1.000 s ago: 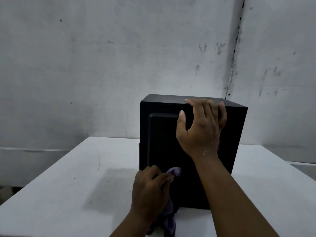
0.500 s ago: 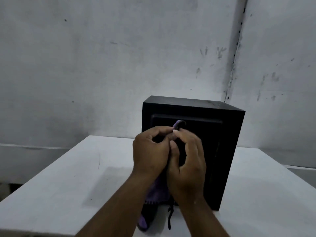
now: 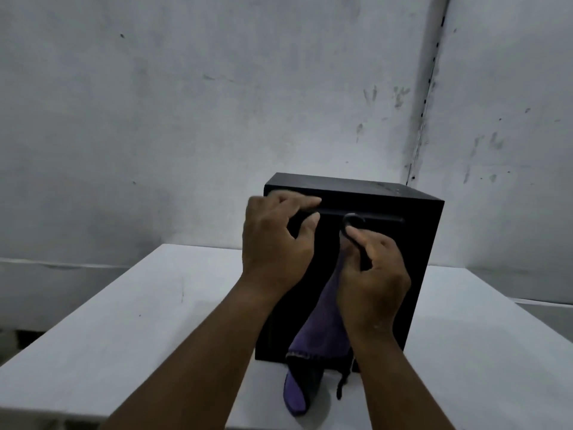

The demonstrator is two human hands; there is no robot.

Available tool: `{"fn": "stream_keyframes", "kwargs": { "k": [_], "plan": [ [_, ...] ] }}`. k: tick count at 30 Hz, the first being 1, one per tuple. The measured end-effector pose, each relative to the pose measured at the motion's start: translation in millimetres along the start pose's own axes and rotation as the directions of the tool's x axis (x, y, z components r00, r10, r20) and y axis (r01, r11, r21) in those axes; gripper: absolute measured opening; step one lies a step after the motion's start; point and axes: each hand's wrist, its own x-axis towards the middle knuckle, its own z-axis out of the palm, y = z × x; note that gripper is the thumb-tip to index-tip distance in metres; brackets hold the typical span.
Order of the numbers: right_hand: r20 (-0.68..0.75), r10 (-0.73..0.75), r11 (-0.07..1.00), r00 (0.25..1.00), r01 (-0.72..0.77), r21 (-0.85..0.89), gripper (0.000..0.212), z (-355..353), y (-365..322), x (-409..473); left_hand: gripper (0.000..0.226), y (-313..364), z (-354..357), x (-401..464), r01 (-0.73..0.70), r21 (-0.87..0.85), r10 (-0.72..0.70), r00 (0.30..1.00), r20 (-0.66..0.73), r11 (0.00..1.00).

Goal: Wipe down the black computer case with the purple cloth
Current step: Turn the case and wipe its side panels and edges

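Two hands worked at the black case's near face.
The right hand pinched the purple cloth, which hung below that grip to the bench; the left hand, fingers curled and holding nothing visible, touched the black computer case just left, near its top edge.

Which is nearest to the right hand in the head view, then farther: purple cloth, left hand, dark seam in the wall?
1. Purple cloth: pinched in the right hand, hanging down before the case.
2. Left hand: just to its left, at the case's upper edge.
3. Wall seam: far behind, upper right.
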Motion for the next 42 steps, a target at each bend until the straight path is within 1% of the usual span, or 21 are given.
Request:
{"fn": "stream_keyframes", "kwargs": {
  "k": [2, 5, 8, 9, 11, 14, 16, 18, 20, 21, 23, 24, 26, 27, 29, 31, 33, 35, 39, 40, 42],
  "plan": [
    [0.069, -0.052, 0.998, 0.996, 0.055, -0.042, 0.011, 6.6, 6.7, -11.5, 0.028, -10.2, 6.2, 7.8, -0.095, 0.134, 0.1, 0.994, -0.03, 0.986],
    [0.23, -0.107, 0.992, 0.967, 0.121, -0.047, 0.012, 10.1, 17.9, -48.4, 0.034, -22.1, 11.3, 13.2, -0.155, 0.254, 0.164, 0.986, -0.014, 0.955],
    [0.312, -0.089, 0.994, 0.946, 0.107, -0.038, 0.011, 5.5, 28.8, -71.1, 0.041, -31.7, 12.7, 14.6, -0.202, 0.364, 0.215, 0.977, 0.006, 0.909],
    [0.294, -0.05, 0.998, 0.955, 0.06, -0.027, 0.012, 4.6, 30.1, -69.3, 0.045, -35.7, 12.9, 14.6, -0.201, 0.38, 0.212, 0.977, 0.013, 0.903],
    [0.191, -0.006, 1.0, 0.981, 0.009, -0.012, 0.011, 2.5, 26.9, -50.5, 0.049, -41.2, 13.5, 15.4, -0.204, 0.353, 0.214, 0.977, 0.013, 0.913],
    [0.029, -0.096, 0.992, 0.995, 0.098, -0.077, 0.012, 6.8, 15.3, -15.8, 0.046, -43.9, 20.7, 13.0, -0.2, 0.3, 0.215, 0.976, -0.016, 0.933],
    [0.027, -0.128, 0.986, 0.991, 0.13, -0.108, 0.013, 14.4, 13.4, -9.3, 0.044, -44.5, 26.7, 11.6, -0.193, 0.28, 0.215, 0.975, -0.052, 0.94],
    [0.105, -0.185, 0.974, 0.977, 0.197, -0.111, 0.013, 19.4, 16.5, -22.5, 0.041, -45.8, 32.9, 11.9, -0.2, 0.258, 0.231, 0.968, -0.096, 0.945],
    [0.253, -0.234, 0.961, 0.939, 0.263, -0.086, 0.013, 20.4, 23.7, -51.7, 0.039, -46.7, 37.1, 12.4, -0.208, 0.244, 0.247, 0.959, -0.14, 0.947],
    [0.309, -0.221, 0.964, 0.925, 0.255, -0.073, 0.013, 19.4, 28.1, -66.8, 0.038, -46.8, 38.0, 12.5, -0.212, 0.242, 0.254, 0.954, -0.158, 0.947],
    [0.396, -0.145, 0.987, 0.907, 0.16, -0.006, 0.015, 14.3, 36.2, -89.8, 0.038, -46.6, 38.9, 11.7, -0.22, 0.246, 0.266, 0.949, -0.17, 0.944],
    [0.41, -0.151, 0.985, 0.899, 0.174, -0.018, 0.013, 10.5, 37.5, -93.6, 0.038, -46.9, 38.7, 11.5, -0.225, 0.252, 0.271, 0.948, -0.167, 0.941],
    [0.371, -0.231, 0.954, 0.899, 0.284, -0.096, 0.014, 4.4, 37.0, -86.4, 0.038, -48.6, 37.6, 11.9, -0.23, 0.264, 0.278, 0.946, -0.166, 0.937],
    [0.315, -0.25, 0.947, 0.915, 0.298, -0.115, 0.014, 2.6, 35.6, -76.3, 0.039, -48.8, 37.6, 12.6, -0.228, 0.266, 0.278, 0.946, -0.167, 0.937],
    [0.154, -0.231, 0.952, 0.961, 0.256, -0.166, 0.012, 4.2, 31.4, -52.1, 0.039, -48.7, 38.1, 12.7, -0.217, 0.267, 0.268, 0.948, -0.172, 0.939],
    [0.032, -0.185, 0.965, 0.982, 0.188, -0.185, 0.009, 6.8, 27.8, -33.5, 0.039, -48.6, 40.1, 12.2, -0.209, 0.263, 0.261, 0.948, -0.181, 0.942],
    [0.006, -0.185, 0.963, 0.983, 0.182, -0.198, 0.008, 10.3, 26.2, -31.4, 0.039, -48.9, 42.6, 11.9, -0.205, 0.261, 0.259, 0.946, -0.195, 0.943],
    [0.078, -0.21, 0.958, 0.975, 0.221, -0.185, 0.008, 11.9, 26.9, -45.5, 0.038, -49.4, 43.7, 11.7, -0.206, 0.265, 0.263, 0.943, -0.204, 0.942],
    [0.386, -0.199, 0.94, 0.901, 0.287, -0.186, 0.018, 4.8, 39.2, -100.2, 0.039, -49.4, 43.5, 12.0, -0.21, 0.27, 0.268, 0.942, -0.202, 0.94],
    [0.433, -0.188, 0.935, 0.881, 0.295, -0.194, 0.019, 1.8, 41.5, -109.0, 0.039, -50.3, 43.1, 11.6, -0.213, 0.271, 0.271, 0.941, -0.2, 0.939],
    [0.452, -0.19, 0.931, 0.871, 0.306, -0.198, 0.019, -2.8, 43.4, -109.5, 0.038, -50.4, 43.6, 12.3, -0.219, 0.272, 0.278, 0.939, -0.204, 0.937]
  ]
}}
